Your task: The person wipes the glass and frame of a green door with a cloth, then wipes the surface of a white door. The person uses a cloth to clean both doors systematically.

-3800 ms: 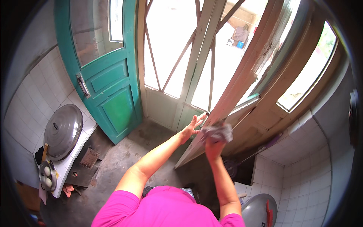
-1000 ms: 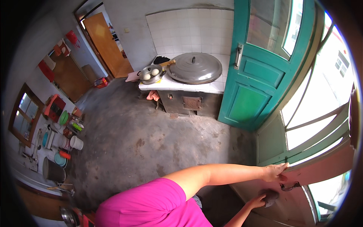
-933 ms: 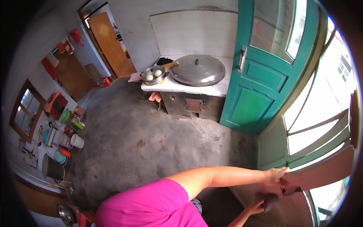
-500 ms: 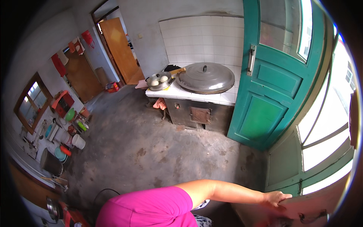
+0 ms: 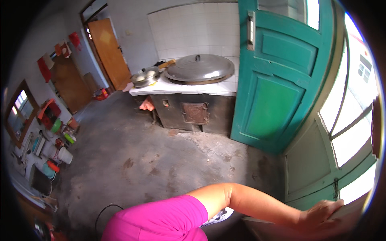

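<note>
My left hand [image 5: 321, 211] is at the lower right, at the end of my outstretched bare arm. Its fingers curl over the edge of a pale wooden window frame [image 5: 353, 205] that leans there. The pink sleeve of my shirt [image 5: 161, 219] fills the lower middle. My right hand is out of the picture, and so is the grey cloth it held earlier.
A teal wooden door [image 5: 277, 80] stands open beside the green-framed windows [image 5: 345, 124]. A tiled stove with a big metal lid [image 5: 200, 68] and metal bowls [image 5: 142, 77] is at the back. An orange door [image 5: 109, 52] and buckets and clutter [image 5: 56, 152] line the left wall.
The view has swung away from the windows to the room and floor. My right hand with the cloth has dropped out of view. My left hand stays on the wooden frame.
</note>
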A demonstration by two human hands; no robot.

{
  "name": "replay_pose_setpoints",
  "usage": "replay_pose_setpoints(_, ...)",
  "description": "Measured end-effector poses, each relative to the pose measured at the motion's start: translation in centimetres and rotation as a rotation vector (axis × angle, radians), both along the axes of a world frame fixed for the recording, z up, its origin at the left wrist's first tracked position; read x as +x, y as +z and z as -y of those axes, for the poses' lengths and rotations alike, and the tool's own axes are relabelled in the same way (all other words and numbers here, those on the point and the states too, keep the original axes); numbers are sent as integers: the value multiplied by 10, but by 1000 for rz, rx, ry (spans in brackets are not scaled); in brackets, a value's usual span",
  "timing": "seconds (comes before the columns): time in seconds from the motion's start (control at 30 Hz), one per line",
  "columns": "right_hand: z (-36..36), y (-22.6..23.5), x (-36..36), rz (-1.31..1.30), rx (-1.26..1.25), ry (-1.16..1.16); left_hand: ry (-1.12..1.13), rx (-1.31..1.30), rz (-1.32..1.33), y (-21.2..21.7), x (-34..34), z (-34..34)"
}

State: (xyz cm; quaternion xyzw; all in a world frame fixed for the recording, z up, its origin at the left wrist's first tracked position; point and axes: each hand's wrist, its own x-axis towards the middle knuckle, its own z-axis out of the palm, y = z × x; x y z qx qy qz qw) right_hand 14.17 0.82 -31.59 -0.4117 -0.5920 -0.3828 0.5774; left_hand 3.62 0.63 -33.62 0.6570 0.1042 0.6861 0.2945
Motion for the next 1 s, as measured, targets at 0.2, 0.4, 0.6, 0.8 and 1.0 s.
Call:
replay_pose_setpoints(0.2, 24, -37, 46, 128, -1, -7, 51, -248, -135, 31, -12, 8)
replay_pose_setpoints(0.4, 58, -65, 80, 113, -75, -39, -155, -44, -3, 26, -13, -18)
replay_pose_setpoints(0.6, 50, -52, 109, 177, 2, -116, -267, -121, -30, 22, -33, -19)
replay_pose_setpoints(0.8, -32, -23, 31, -222, 168, 3, -67, -13, 19, 5, 19, -55)
replay_pose_setpoints(1.0, -79, -12, -78, -573, 66, 127, -71, -23, 3, 10, 13, -63)
